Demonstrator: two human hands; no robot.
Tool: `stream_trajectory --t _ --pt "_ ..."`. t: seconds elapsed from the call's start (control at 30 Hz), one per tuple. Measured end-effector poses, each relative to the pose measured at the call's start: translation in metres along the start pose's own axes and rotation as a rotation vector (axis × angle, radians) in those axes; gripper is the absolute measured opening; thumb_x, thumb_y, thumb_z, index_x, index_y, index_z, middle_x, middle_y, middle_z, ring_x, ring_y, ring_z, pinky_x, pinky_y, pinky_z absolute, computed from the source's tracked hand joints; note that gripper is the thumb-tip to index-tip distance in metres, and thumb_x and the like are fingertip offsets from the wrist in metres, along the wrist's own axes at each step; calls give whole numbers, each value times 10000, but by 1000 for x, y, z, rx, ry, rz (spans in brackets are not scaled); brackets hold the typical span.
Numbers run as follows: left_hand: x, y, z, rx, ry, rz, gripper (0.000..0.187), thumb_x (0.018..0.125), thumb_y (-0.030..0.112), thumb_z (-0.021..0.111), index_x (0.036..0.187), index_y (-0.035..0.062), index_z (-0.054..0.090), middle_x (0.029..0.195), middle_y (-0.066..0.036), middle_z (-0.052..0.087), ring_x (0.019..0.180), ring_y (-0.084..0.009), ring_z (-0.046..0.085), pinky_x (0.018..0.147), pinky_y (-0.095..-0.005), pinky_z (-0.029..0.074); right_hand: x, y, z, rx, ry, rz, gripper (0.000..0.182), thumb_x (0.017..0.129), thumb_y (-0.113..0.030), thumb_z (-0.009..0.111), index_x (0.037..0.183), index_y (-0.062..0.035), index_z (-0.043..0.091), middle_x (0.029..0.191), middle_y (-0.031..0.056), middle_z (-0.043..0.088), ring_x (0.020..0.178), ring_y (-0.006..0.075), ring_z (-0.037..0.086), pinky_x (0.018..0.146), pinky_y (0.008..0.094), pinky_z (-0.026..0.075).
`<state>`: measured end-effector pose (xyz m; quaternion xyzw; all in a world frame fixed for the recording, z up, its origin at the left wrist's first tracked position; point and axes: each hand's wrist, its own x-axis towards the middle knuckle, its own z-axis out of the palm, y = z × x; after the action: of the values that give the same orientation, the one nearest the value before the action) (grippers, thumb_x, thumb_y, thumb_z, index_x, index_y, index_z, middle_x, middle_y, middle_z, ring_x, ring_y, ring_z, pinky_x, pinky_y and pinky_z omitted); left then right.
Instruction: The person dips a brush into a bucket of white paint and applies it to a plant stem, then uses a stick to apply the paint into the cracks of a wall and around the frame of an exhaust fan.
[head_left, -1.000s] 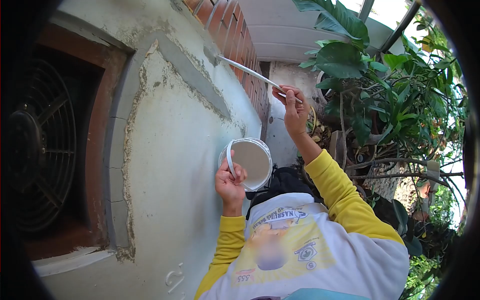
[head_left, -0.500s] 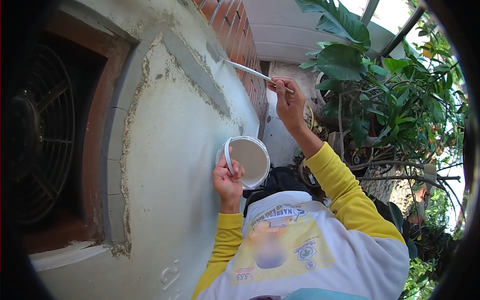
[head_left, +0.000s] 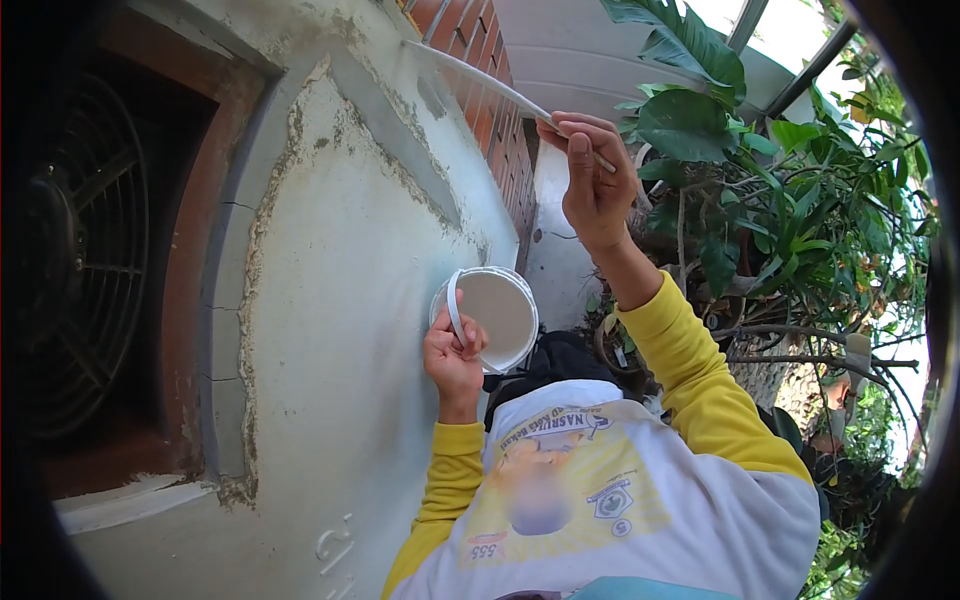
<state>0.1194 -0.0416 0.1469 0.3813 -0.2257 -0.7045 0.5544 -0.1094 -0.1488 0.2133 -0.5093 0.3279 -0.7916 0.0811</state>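
Our right hand pinches a slim white stick, its long axis slanting away toward the edge where wall meets bricks, while our left hand, curled round the handle, holds a white bucket nearer us.

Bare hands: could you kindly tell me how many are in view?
2: the left hand, holding the white bucket by its handle, and the right hand, higher up, gripping a white stick. No others show.
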Motion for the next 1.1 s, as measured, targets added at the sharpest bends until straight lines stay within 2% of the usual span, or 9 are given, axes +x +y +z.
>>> stream_trajectory --t 0.33,0.63,0.93,1.1 --pt "0 -1 2 15 5 -2 579 746 211 326 1200 -76 542 588 -37 444 438 -109 269 474 -264 302 -66 35 -24 -66 -34 192 132 943 -33 480 940 72 558 1006 156 591 912 211 648 832 299 551" --pt "-2 -1 -1 -17 -10 -5 588 736 177 320 1230 -74 516 607 -48 446 455 -113 282 462 -253 303 -84 50 -34 -134 -67 346 141 944 -47 487 920 72 559 985 139 595 864 200 651 807 296 559" --pt "-4 0 3 7 20 8 578 748 214 335 1205 -78 534 592 -37 443 438 -109 283 472 -261 307 -2 16 1 -195 -13 110 162 937 -74 527 863 54 592 855 122 637 796 171 664 681 250 546" --pt "-5 -2 1 -17 -12 -5 574 745 210 340 1204 -76 533 593 -40 451 438 -109 288 473 -260 307 38 -13 15 -93 8 -21 137 934 -50 520 888 60 588 904 134 632 812 181 667 712 266 560"
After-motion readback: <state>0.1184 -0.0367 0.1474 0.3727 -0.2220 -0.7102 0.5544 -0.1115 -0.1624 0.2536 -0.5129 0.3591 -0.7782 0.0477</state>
